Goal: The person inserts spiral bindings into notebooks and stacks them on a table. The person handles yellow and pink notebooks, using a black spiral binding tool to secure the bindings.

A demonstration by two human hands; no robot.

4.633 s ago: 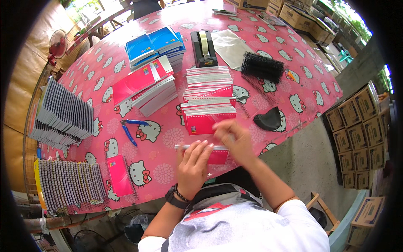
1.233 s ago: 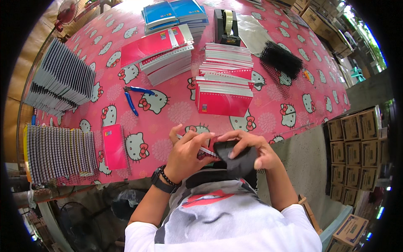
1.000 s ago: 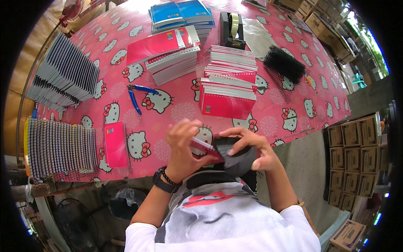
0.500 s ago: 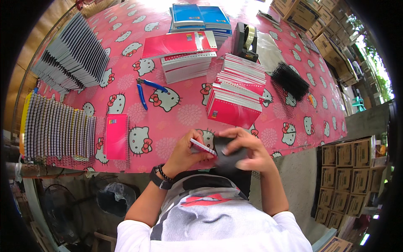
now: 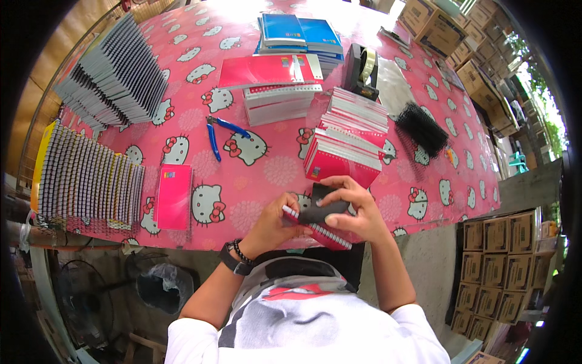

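My left hand [image 5: 274,223] is closed around one end of a thin pink notebook [image 5: 332,239] just off the table's near edge. A row of white, toothed-looking binding runs along the notebook's upper edge. My right hand [image 5: 359,209] grips a dark grey flat piece [image 5: 324,212] between thumb and fingers, and this piece lies over the middle of the bound edge. What the piece is made of cannot be told. Beyond my hands stands a row of pink notebooks [image 5: 347,165]. A single pink notebook [image 5: 174,197] lies flat to the left, with blue-handled cutters [image 5: 213,138] farther back.
Spiral-bound notebooks [image 5: 91,179] stand in a row at the left, with another stack [image 5: 118,76] behind. Pink notebooks [image 5: 260,71] and blue ones [image 5: 282,29] are piled at the back. A tape dispenser [image 5: 362,71] and black wire coils [image 5: 421,130] sit right. Cartons [image 5: 497,267] fill the right.
My right hand has brought the dark piece up and over the notebook's bound edge. More of that edge shows, slanting down to the right. The view has shifted slightly.
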